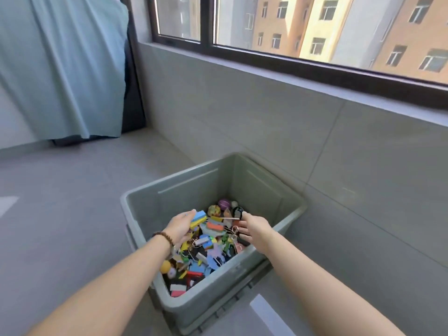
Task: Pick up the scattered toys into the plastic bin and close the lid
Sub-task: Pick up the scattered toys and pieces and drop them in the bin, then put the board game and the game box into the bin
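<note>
Toys (211,241) lie heaped inside the plastic bin (169,185), which stands on the grey floor (60,202) against the tiled wall (266,122), at about 5 o'clock from the middle of the view. The heap is mostly coloured blocks and flat pieces, with metal clips among them. Small balls (214,210) sit at its 12 o'clock end and a yellow ball (166,266) at 7 o'clock.

Both hands reach into the open top and are well apart from each other. The left hand (180,226), with a bead bracelet (164,238) on its wrist, is at the heap's 9 o'clock side. A blue-and-yellow block (198,218) lies against its fingertips, but whether the fingers pinch that block or merely touch it cannot be told, as motion blur softens them. The right hand (254,230), at 3 o'clock, hangs over the pile with fingers spread and nothing in its grasp.

Every toy that shows is within the bin walls, so the gathering looks largely done, though floor outside the frame may hold more. The closing step is not yet done: the bin has no lid on it. A ribbed edge (242,294) shows below the bin's near wall at 5 o'clock. It may be the lid lying under the bin, though too little of it shows to be sure. If so, what is left is to free it and fit it over the rim.
</note>
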Demonstrator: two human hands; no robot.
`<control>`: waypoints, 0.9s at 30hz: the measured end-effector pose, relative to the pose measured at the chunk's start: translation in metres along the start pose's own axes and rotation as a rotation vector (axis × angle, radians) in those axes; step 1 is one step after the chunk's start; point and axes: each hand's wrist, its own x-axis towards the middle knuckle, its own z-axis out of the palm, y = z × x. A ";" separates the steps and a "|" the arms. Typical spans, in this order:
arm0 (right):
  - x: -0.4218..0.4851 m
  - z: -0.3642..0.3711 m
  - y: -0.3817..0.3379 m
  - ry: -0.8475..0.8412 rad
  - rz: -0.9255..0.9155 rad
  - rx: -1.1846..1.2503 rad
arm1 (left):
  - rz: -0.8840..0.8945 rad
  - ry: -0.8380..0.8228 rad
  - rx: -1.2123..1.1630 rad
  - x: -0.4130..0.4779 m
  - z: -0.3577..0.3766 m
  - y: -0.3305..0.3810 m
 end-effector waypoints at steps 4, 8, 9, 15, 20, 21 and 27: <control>-0.016 -0.015 0.011 0.127 -0.241 -0.408 | 0.072 0.023 0.249 -0.004 -0.001 0.000; -0.046 -0.081 0.031 0.105 -0.251 -0.609 | 0.134 -0.007 0.361 -0.026 0.026 0.002; -0.056 -0.104 0.035 0.137 -0.243 -0.626 | 0.159 -0.027 0.388 -0.031 0.038 0.003; -0.142 -0.266 0.082 0.384 -0.065 -0.628 | 0.292 -0.220 0.496 -0.086 0.157 0.016; -0.238 -0.400 0.157 0.662 0.082 -0.521 | 0.365 -0.433 0.624 -0.150 0.290 0.000; -0.256 -0.422 0.173 0.710 0.115 -0.485 | 0.378 -0.472 0.646 -0.163 0.315 -0.006; -0.344 -0.516 0.280 0.853 0.288 -0.293 | 0.414 -0.707 0.791 -0.234 0.445 -0.065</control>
